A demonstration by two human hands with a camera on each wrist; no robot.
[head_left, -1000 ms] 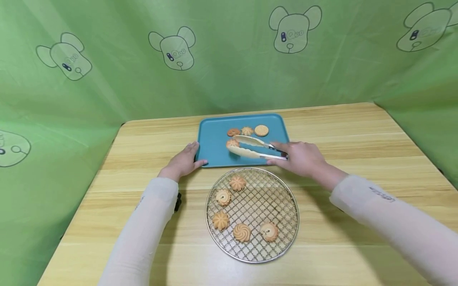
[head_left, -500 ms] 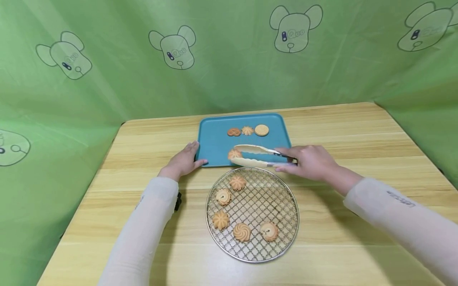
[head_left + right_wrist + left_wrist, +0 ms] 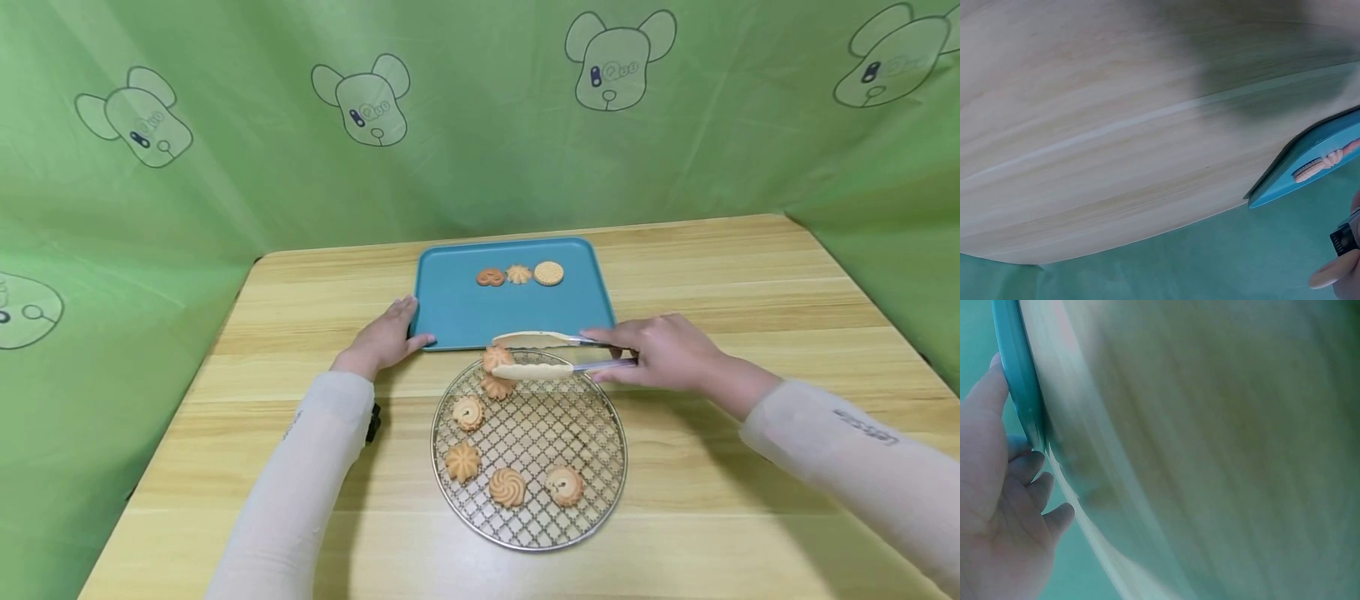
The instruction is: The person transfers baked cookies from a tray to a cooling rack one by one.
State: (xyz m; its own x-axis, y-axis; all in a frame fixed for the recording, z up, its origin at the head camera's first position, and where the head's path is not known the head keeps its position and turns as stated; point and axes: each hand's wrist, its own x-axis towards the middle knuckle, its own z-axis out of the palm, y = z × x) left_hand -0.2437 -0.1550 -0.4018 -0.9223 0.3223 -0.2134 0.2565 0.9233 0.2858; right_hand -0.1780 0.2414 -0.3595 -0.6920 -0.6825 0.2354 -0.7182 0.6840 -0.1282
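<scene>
- Fingers of the right hand (image 3: pixel 667 354) grip the tongs (image 3: pixel 534 372), which pinch a cookie (image 3: pixel 496 358) above the far edge of the rack (image 3: pixel 551 429), seemingly avoiding direct touch.
- Fingers of the left hand (image 3: pixel 381 337), loosely bent, touch the tray (image 3: pixel 450 296) beyond the rack, perhaps steadying it.
- Tray: three cookies (image 3: pixel 548 273) in a row.
- Rack: five cookies (image 3: pixel 462 462), left and near sides.

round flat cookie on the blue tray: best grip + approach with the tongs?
I'd pinch the near and far edges of the round cookie, bringing the tongs in from the right once they're free. It lies flat at the right end of its row, with bare blue tray on that side; the star-shaped cookie sits close to its left edge.
</scene>
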